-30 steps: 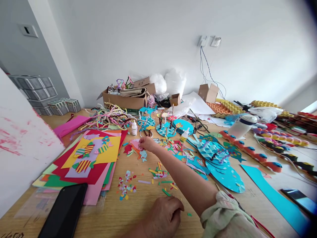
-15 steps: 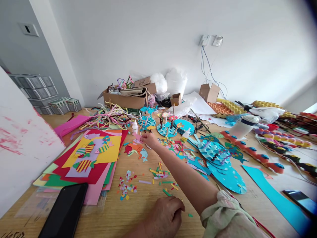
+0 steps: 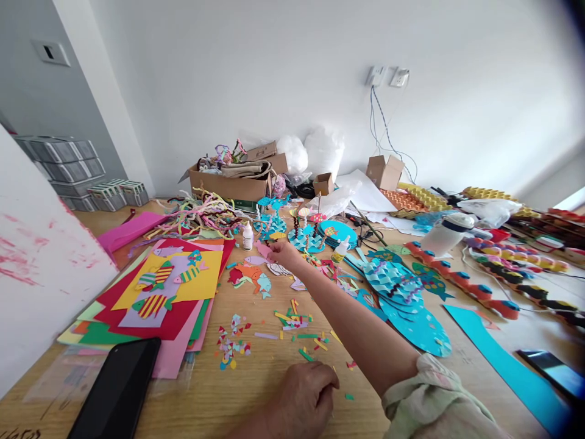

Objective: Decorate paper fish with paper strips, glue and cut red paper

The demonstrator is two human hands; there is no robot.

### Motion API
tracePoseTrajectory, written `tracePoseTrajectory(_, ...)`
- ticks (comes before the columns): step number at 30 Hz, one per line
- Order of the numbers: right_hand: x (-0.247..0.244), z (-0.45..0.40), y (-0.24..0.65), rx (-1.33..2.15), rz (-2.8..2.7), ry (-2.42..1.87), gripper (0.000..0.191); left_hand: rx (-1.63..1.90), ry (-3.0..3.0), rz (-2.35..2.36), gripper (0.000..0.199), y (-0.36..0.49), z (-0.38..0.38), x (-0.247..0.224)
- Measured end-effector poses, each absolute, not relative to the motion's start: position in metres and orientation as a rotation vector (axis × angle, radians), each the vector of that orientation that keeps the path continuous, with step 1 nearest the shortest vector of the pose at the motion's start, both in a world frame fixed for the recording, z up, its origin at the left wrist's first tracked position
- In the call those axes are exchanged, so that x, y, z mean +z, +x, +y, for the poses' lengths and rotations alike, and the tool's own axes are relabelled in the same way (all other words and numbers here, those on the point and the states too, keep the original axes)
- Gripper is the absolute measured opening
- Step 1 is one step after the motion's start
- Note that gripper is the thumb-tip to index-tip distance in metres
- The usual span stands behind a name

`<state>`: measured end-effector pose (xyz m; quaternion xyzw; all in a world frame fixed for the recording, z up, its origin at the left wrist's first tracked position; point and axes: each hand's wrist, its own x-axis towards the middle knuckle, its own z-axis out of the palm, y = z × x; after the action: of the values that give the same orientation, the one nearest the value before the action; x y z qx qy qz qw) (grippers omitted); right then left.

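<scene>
My right hand (image 3: 284,253) reaches far across the table, thumb and fingers pinched on a pink paper fish (image 3: 263,249). Just under it lie a lilac paper fish (image 3: 256,260) and a white striped fish (image 3: 278,269). Orange and blue paper fish (image 3: 262,284) are grouped nearer to me. A white glue bottle (image 3: 247,236) stands upright to the left of the pink fish. My left hand (image 3: 307,396) rests on the table at the front, fingers curled closed; what is inside, if anything, is hidden. Small paper scraps (image 3: 234,344) are scattered beyond it.
Stacked coloured paper (image 3: 171,332) with striped fish lies left, beside a black phone (image 3: 116,390). Blue woven paper discs (image 3: 395,283) spread on the right. A second glue bottle (image 3: 340,249) and a white jug (image 3: 448,235) stand farther back. Behind is a cardboard box (image 3: 231,186).
My right hand has moved slightly right with the pink fish, uncovering the lilac and white fish beneath. My left hand stays in place. The view has shifted slightly.
</scene>
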<state>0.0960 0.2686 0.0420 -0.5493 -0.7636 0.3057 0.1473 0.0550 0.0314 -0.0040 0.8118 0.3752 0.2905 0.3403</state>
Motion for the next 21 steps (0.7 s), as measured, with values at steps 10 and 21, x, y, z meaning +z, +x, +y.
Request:
tracePoseTrajectory(10, 0.044, 0.256, 0.077, 0.947, -2.497, -1.584, 0.029, 0.713, 2.131, 0.976, 0.032, 0.055, 0.034, -0.001)
tracePoseTrajectory(21, 0.046, 0.27, 0.064, 0.409, -2.637, -1.791, 0.029, 0.694, 2.141, 0.951, 0.029, 0.059, 0.035, -0.009)
